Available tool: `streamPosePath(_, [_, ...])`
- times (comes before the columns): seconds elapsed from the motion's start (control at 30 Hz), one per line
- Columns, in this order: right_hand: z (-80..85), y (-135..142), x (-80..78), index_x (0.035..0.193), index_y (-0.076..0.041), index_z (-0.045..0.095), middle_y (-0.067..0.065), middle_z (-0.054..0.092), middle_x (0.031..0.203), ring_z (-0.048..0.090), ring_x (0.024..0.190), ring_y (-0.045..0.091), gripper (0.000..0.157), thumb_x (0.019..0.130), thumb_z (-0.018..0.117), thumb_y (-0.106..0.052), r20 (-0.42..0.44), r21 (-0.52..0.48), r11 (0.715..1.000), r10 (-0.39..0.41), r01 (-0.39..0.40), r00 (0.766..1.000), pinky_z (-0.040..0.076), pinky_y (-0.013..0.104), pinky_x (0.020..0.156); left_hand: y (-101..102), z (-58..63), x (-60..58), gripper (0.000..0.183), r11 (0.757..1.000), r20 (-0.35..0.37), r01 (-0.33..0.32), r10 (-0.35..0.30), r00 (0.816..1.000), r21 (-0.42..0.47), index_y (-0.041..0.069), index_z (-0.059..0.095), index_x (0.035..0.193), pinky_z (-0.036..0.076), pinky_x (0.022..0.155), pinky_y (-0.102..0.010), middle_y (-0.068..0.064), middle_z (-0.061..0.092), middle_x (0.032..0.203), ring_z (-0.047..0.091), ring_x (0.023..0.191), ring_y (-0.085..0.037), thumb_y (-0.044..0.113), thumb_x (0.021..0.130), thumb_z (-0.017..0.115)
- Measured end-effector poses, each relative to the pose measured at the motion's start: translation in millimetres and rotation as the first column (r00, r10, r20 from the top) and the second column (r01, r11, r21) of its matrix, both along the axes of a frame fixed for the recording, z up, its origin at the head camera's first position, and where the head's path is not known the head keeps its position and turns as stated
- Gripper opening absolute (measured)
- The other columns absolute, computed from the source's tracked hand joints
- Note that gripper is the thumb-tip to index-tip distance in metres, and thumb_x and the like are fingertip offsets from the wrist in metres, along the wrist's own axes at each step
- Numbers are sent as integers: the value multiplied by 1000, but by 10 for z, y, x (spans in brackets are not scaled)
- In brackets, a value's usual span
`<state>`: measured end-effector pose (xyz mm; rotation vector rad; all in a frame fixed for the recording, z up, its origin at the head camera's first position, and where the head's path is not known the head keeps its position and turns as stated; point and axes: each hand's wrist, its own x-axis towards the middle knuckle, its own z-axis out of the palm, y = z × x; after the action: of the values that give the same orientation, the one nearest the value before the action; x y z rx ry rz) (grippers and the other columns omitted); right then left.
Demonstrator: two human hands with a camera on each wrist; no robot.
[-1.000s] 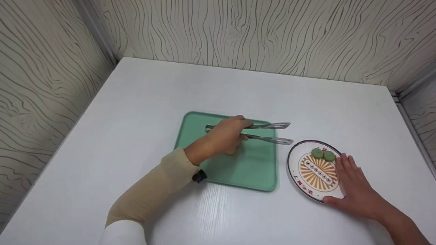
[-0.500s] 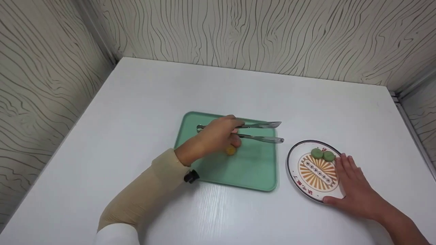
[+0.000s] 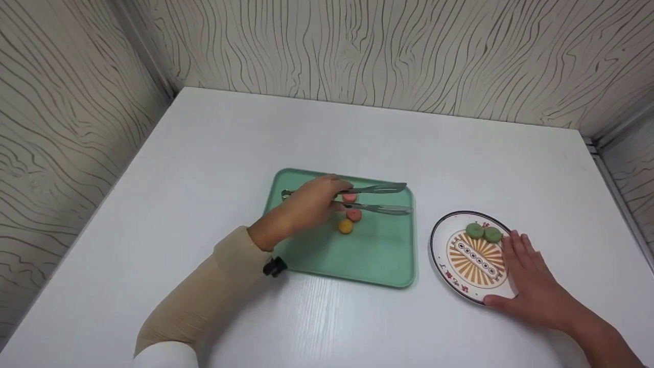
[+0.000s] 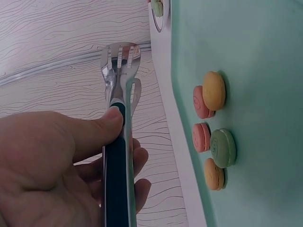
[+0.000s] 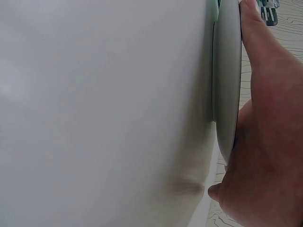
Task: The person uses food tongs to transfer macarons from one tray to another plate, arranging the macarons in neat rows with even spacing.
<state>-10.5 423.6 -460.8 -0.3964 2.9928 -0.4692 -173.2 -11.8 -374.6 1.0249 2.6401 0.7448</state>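
My left hand (image 3: 309, 204) grips metal tongs (image 4: 117, 165) above the green tray (image 3: 368, 260), thumb on one dark handle and fingers around the other. The arms of the tongs stand apart with nothing between their tips. On the tray lie two pink macarons, one of them a pink macaron (image 4: 201, 137) beside a green macaron (image 4: 223, 148), plus a yellow macaron (image 4: 214, 91) and another yellowish one (image 4: 214, 174). My right hand (image 3: 536, 286) rests with straight fingers on the right rim of a patterned plate (image 3: 460, 283), thumb at its near edge. Two green macarons (image 3: 475, 231) sit on the plate.
Tray and plate stand on a white table (image 3: 230, 133), the plate a little right of the tray. A wood-grain patterned wall (image 3: 357, 51) rises along the table's back edge, with more panels at the left and right.
My left hand and the tongs have moved left across the tray, uncovering yellow and pink macarons in the head view. The right hand and the plate have stayed put.
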Motion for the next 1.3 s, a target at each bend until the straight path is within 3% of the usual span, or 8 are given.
streamPosePath(0.23, [7, -2, 4, 159, 7, -3, 32, -5, 165, -20, 153, 32, 127, 81, 81, -49, 6, 0, 1000, -3, 3, 1000, -22, 27, 114, -105, -14, 1, 40, 1000, 37, 1, -2, 999, 29, 5, 61, 138, 48, 102, -38, -11, 63, 133, 58, 124, -25, 3, 98, 67])
streamPosePath(0.67, [21, -19, 7, 159, 8, -2, 32, -5, 165, -20, 153, 33, 128, 81, 81, -50, 14, 5, 1000, -14, 14, 1000, -22, 24, 112, -295, -60, -5, 29, 995, 51, -6, 1, 999, 97, 6, 69, 123, 50, 92, -37, -9, 70, 113, 62, 105, -23, 2, 94, 71])
streamPosePath(0.9, [25, -22, 8, 159, 8, -3, 32, -6, 165, -21, 153, 34, 129, 81, 81, -52, 30, 16, 1000, -20, 20, 999, -22, 24, 111, -384, -82, -20, 33, 994, 40, 6, -10, 999, 111, 7, 71, 124, 50, 96, -39, -12, 71, 118, 63, 115, -28, 2, 92, 75])
streamPosePath(1.13, [3, 2, 10, 160, 6, -2, 30, -5, 166, -19, 154, 31, 127, 81, 82, -49, -19, -4, 1000, 14, -14, 1000, -21, 24, 114, -491, -114, -60, 36, 993, 29, 32, -35, 999, 110, 3, 69, 127, 51, 96, -41, -12, 71, 118, 64, 113, -29, -4, 91, 72])
streamPosePath(1.3, [-9, 14, 15, 160, 6, -2, 29, -4, 166, -20, 154, 29, 128, 80, 82, -47, -33, 0, 1000, 22, -22, 999, -20, 25, 115, -582, -123, -98, 40, 996, 89, 32, -39, 995, 84, 1, 65, 133, 51, 97, -42, -15, 68, 122, 63, 114, -30, 1, 94, 72])
